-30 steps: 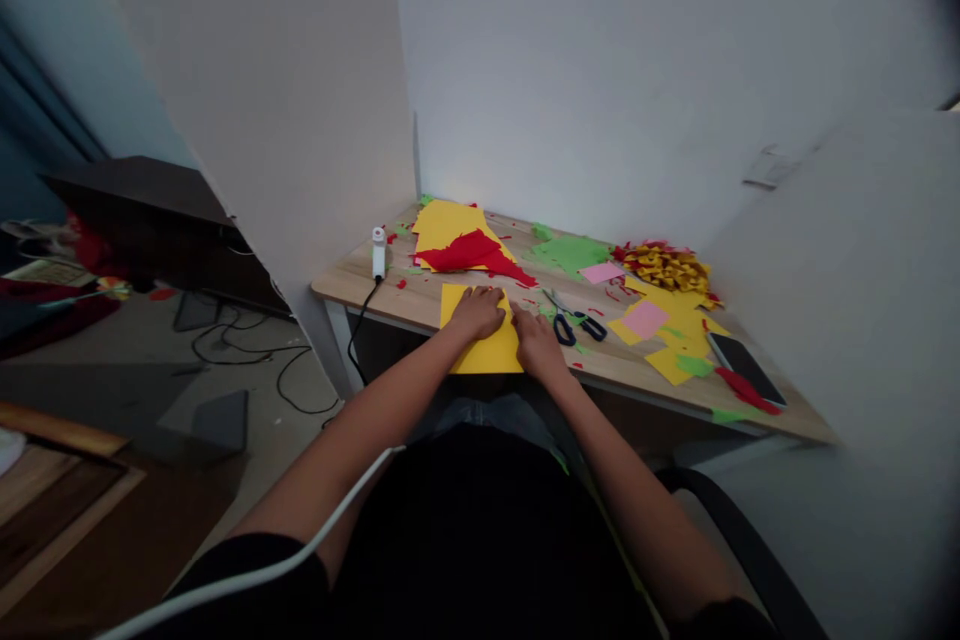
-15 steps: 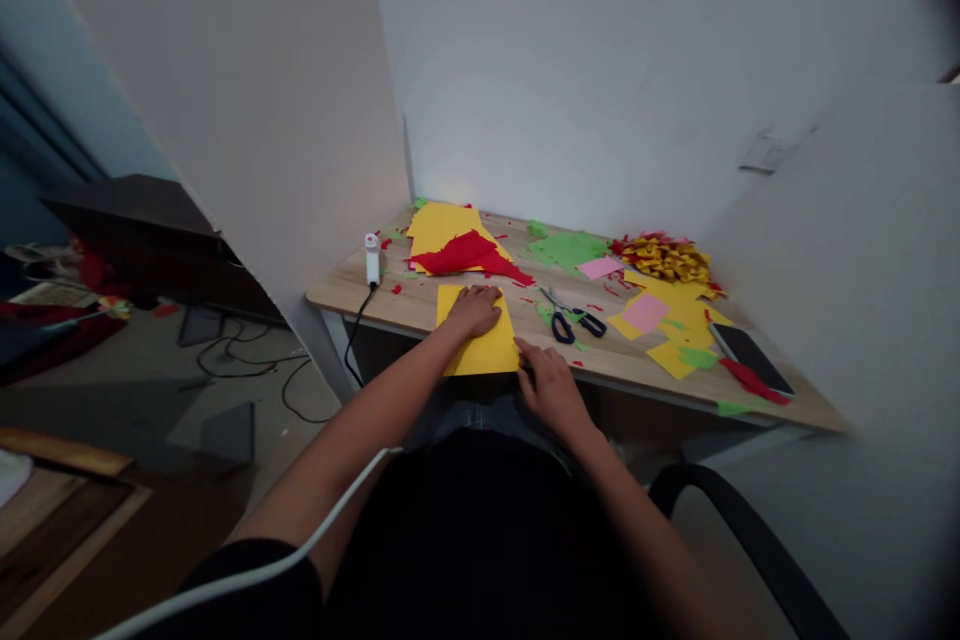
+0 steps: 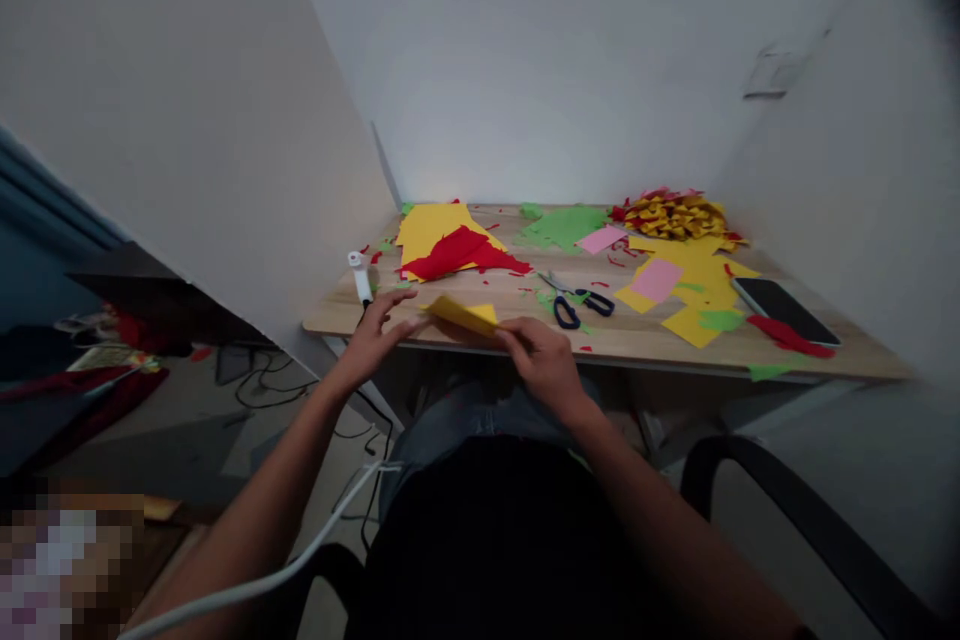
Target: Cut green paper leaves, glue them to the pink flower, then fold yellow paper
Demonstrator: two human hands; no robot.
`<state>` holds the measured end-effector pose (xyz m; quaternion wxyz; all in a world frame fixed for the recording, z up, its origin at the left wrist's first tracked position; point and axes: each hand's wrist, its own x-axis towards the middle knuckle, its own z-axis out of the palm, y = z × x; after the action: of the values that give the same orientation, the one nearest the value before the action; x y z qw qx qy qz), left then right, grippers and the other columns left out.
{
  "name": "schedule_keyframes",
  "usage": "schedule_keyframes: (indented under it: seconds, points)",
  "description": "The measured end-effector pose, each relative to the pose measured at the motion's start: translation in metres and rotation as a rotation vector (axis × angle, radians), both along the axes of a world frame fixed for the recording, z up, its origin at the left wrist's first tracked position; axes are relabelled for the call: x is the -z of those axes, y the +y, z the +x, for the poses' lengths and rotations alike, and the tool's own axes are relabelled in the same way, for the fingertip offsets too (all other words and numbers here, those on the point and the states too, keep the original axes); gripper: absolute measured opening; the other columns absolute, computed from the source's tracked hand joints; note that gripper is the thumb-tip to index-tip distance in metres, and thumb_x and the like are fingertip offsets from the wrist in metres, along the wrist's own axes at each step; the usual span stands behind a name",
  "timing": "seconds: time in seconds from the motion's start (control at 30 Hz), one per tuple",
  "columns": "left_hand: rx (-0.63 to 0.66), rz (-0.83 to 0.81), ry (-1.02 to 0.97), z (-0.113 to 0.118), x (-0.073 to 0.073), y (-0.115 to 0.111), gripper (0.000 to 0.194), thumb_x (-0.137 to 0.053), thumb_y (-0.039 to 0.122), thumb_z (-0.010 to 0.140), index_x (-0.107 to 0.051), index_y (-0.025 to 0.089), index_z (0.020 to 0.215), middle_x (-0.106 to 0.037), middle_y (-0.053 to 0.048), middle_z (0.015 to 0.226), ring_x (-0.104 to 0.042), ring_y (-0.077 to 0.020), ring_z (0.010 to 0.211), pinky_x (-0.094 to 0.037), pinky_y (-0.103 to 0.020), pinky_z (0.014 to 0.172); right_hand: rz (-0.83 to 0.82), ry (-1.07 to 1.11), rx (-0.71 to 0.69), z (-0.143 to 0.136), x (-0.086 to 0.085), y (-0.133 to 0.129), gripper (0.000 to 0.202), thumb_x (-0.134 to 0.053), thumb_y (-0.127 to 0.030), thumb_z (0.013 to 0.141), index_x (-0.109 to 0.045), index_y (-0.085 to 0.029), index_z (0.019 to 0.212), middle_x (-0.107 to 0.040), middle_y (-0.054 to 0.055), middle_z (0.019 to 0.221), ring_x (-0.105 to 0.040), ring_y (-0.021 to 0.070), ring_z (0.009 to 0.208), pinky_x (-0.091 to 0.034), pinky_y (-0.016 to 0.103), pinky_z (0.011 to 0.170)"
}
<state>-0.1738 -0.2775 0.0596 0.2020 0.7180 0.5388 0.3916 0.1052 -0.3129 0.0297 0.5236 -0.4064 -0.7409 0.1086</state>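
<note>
A sheet of yellow paper (image 3: pixel 469 316) lies at the front edge of the desk, its near side lifted and bent back over the far part. My right hand (image 3: pixel 546 362) pinches the paper's near right corner between thumb and fingers. At the paper's left end, my left hand (image 3: pixel 379 335) has its thumb and fingers apart; whether the thumb tip touches the edge I cannot tell. Dark-handled scissors (image 3: pixel 576 304) rest with blades parted just right of the sheet. Behind it, torn red paper (image 3: pixel 454 255) covers part of a larger yellow stack (image 3: pixel 424 225).
A white handheld device (image 3: pixel 360 275) with a black cord stands at the desk's left. Green paper (image 3: pixel 566 226), pink pieces (image 3: pixel 658 280), a gold-and-red paper bundle (image 3: pixel 675 217) and a phone (image 3: pixel 786 310) lie rightward. White partitions flank the desk (image 3: pixel 645 345).
My left hand has left the flat yellow sheet and moved left, its fingers spreading. My right hand has raised the sheet's near edge and bent it away from me. The camera view has shifted.
</note>
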Motion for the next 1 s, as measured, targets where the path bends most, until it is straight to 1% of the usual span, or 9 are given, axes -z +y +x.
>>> schedule_keyframes:
  seconds: [0.07,0.13,0.2,0.3,0.4,0.53,0.6,0.8,1.0]
  points:
    - [0.041,0.14,0.059,0.01,-0.02,-0.016,0.063,-0.066,0.059,0.079,-0.059,0.023,0.13,-0.054,-0.012,0.147,-0.046,-0.0309,0.139,-0.036,-0.049,0.114,-0.03,0.169,0.022,0.01,-0.021,-0.014,0.016,-0.059,-0.031,0.095,-0.071,-0.021,0.091,-0.075,0.002,0.086,-0.068,0.0169,0.078,-0.052,0.027,0.072]
    - [0.058,0.204,0.107,0.021,-0.041,-0.029,0.06,-0.071,0.059,0.076,-0.064,0.024,0.124,-0.061,-0.01,0.139,-0.052,-0.0305,0.132,-0.038,-0.047,0.112,-0.044,0.248,0.045,0.026,-0.037,-0.028,0.017,-0.062,-0.034,0.093,-0.071,-0.021,0.087,-0.072,0.0,0.08,-0.066,0.0154,0.073,-0.051,0.024,0.067]
    - [0.14,0.08,0.137,0.03,-0.057,-0.039,0.043,-0.069,0.057,0.079,-0.071,0.022,0.103,-0.073,-0.007,0.11,-0.065,-0.0253,0.104,-0.049,-0.039,0.094,-0.062,0.273,0.082,0.043,-0.046,-0.036,0.017,-0.065,-0.035,0.091,-0.072,-0.021,0.086,-0.071,-0.001,0.077,-0.065,0.015,0.07,-0.049,0.024,0.065]
    - [0.2,-0.086,0.105,0.036,-0.066,-0.049,0.038,-0.063,0.055,0.085,-0.072,0.018,0.082,-0.07,-0.002,0.077,-0.059,-0.016,0.07,-0.045,-0.027,0.064,-0.097,0.329,0.188,0.059,-0.046,-0.039,0.02,-0.068,-0.039,0.087,-0.073,-0.019,0.085,-0.072,0.001,0.077,-0.065,0.016,0.069,-0.049,0.025,0.064]
    - [0.21,-0.13,0.121,0.038,-0.061,-0.049,0.038,-0.062,0.053,0.086,-0.068,0.017,0.075,-0.062,0.0,0.069,-0.051,-0.0127,0.063,-0.035,-0.025,0.055,-0.166,0.403,0.245,0.065,-0.04,-0.032,0.026,-0.07,-0.044,0.084,-0.073,-0.018,0.085,-0.073,0.003,0.079,-0.065,0.0178,0.071,-0.05,0.027,0.065]
    - [0.145,-0.17,0.161,0.036,-0.045,-0.03,0.041,-0.06,0.052,0.086,-0.056,0.019,0.062,-0.05,0.003,0.057,-0.043,-0.0113,0.054,-0.029,-0.025,0.05,-0.397,0.438,0.096,0.071,-0.031,-0.013,0.034,-0.073,-0.051,0.077,-0.072,-0.017,0.083,-0.075,0.005,0.078,-0.066,0.0201,0.069,-0.052,0.03,0.061]
    - [0.111,-0.233,0.086,0.037,-0.036,-0.013,0.038,-0.059,0.051,0.084,-0.061,0.019,0.064,-0.053,0.002,0.056,-0.044,-0.0116,0.051,-0.032,-0.025,0.049,-0.521,0.417,0.046,0.076,-0.025,-0.001,0.037,-0.075,-0.053,0.072,-0.071,-0.017,0.078,-0.076,0.006,0.075,-0.067,0.0211,0.066,-0.052,0.031,0.058]
    - [0.025,-0.388,-0.308,0.041,-0.014,0.029,0.036,-0.074,0.051,0.07,-0.072,0.017,0.081,-0.066,-0.002,0.068,-0.052,-0.0114,0.053,-0.044,-0.025,0.049,-0.683,0.489,0.115,0.084,-0.002,0.035,0.04,-0.077,-0.056,0.067,-0.07,-0.018,0.077,-0.076,0.007,0.074,-0.069,0.0223,0.062,-0.053,0.031,0.052]
    - [-0.077,-0.5,-0.319,0.041,-0.004,0.052,0.044,-0.079,0.053,0.062,-0.075,0.016,0.086,-0.067,-0.001,0.064,-0.05,-0.0108,0.049,-0.038,-0.022,0.044,-0.772,0.478,0.136,0.077,0.014,0.054,0.034,-0.074,-0.051,0.073,-0.069,-0.018,0.078,-0.073,0.005,0.069,-0.066,0.02,0.059,-0.049,0.027,0.048]
